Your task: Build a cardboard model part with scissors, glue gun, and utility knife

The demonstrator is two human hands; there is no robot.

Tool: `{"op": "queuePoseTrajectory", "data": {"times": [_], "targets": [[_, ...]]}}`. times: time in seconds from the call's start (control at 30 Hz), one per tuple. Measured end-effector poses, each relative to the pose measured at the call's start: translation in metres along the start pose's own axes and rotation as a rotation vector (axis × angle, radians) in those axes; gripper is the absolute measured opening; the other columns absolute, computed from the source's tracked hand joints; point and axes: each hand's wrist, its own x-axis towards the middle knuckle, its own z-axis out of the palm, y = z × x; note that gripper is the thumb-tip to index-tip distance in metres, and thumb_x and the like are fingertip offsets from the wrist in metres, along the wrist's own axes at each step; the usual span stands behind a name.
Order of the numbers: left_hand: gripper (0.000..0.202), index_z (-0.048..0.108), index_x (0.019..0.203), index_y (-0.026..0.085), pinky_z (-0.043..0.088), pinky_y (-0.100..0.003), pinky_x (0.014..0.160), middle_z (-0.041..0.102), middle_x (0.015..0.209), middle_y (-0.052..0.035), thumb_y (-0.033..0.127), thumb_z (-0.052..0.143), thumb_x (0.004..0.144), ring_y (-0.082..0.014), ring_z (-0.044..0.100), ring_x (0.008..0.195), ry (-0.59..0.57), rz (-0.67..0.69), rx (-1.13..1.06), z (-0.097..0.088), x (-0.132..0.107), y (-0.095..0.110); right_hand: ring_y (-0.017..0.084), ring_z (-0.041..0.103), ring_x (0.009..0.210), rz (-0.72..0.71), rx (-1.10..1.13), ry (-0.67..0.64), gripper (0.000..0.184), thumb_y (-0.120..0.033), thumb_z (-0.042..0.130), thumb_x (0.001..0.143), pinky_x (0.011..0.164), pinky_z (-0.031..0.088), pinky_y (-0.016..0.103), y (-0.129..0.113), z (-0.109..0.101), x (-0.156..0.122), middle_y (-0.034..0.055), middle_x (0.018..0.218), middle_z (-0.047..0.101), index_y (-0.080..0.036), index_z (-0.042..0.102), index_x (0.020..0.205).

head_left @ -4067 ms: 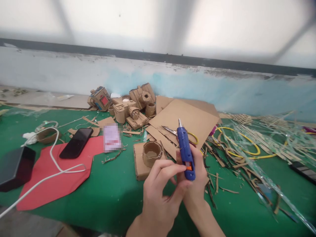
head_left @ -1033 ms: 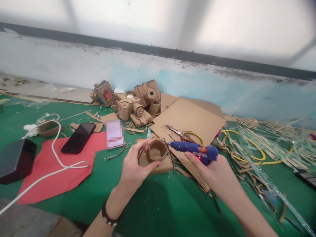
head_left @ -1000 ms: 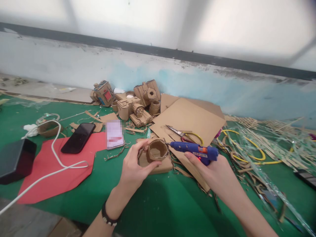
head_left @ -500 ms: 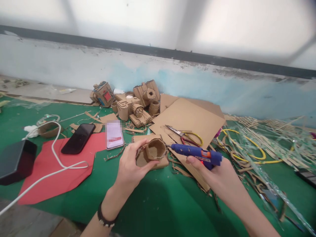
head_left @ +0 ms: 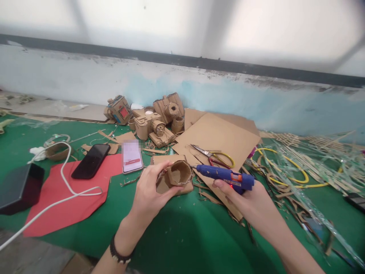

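My left hand (head_left: 152,188) grips a short cardboard tube (head_left: 180,174) between thumb and fingers, its open end tilted toward me. Behind and below the tube lies a flat cardboard piece (head_left: 186,188), partly covered by the hand. My right hand (head_left: 251,201) is wrapped round a blue glue gun (head_left: 219,173) with a small red light showing. The gun's nozzle points left and is at the tube's right rim; whether it touches cannot be made out. Scissors (head_left: 212,156) with yellow and red handles lie just beyond the gun on cardboard sheets (head_left: 219,133).
Several cardboard camera models (head_left: 148,123) stand against the wall. On the left are a black phone (head_left: 91,160), a lit phone (head_left: 132,156), red paper (head_left: 76,207), a black box (head_left: 21,188) and a white cable (head_left: 64,167). Wood strips and clear plastic (head_left: 310,171) litter the right.
The glue gun has shifted very slightly left, its nozzle still by the tube's rim. My left hand keeps its hold on the tube. The whole view has moved a little.
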Motion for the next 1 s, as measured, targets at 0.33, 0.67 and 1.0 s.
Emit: {"op": "queuePoseTrajectory", "data": {"times": [0.33, 0.67, 1.0], "targets": [[0.058, 0.056, 0.146, 0.027, 0.066, -0.042, 0.093, 0.081, 0.122, -0.0106, 0.043, 0.083, 0.097, -0.0297, 0.079, 0.108, -0.03, 0.079, 0.073, -0.002, 0.002, 0.004, 0.027, 0.074, 0.071, -0.055, 0.002, 0.022, 0.036, -0.056, 0.076, 0.087, 0.066, 0.06, 0.033, -0.002, 0.001, 0.0, 0.0053, 0.077, 0.081, -0.021, 0.085, 0.089], [0.057, 0.058, 0.146, 0.026, 0.066, -0.04, 0.094, 0.08, 0.124, -0.0108, 0.046, 0.082, 0.097, -0.0287, 0.078, 0.11, -0.001, 0.048, 0.043, -0.003, 0.004, 0.004, 0.028, 0.075, 0.063, -0.084, -0.103, -0.001, 0.036, -0.056, 0.075, 0.09, 0.052, 0.058, 0.031, 0.018, -0.003, 0.004, 0.0057, 0.07, 0.081, -0.022, 0.085, 0.082], [0.059, 0.054, 0.15, 0.028, 0.067, -0.042, 0.095, 0.08, 0.125, -0.0109, 0.046, 0.078, 0.1, -0.0293, 0.078, 0.111, -0.007, 0.091, 0.071, -0.003, 0.007, 0.003, 0.029, 0.077, 0.064, -0.101, -0.069, 0.049, 0.035, -0.057, 0.08, 0.085, 0.055, 0.062, 0.033, 0.017, 0.001, 0.0, 0.0065, 0.076, 0.084, -0.022, 0.086, 0.081]]}}
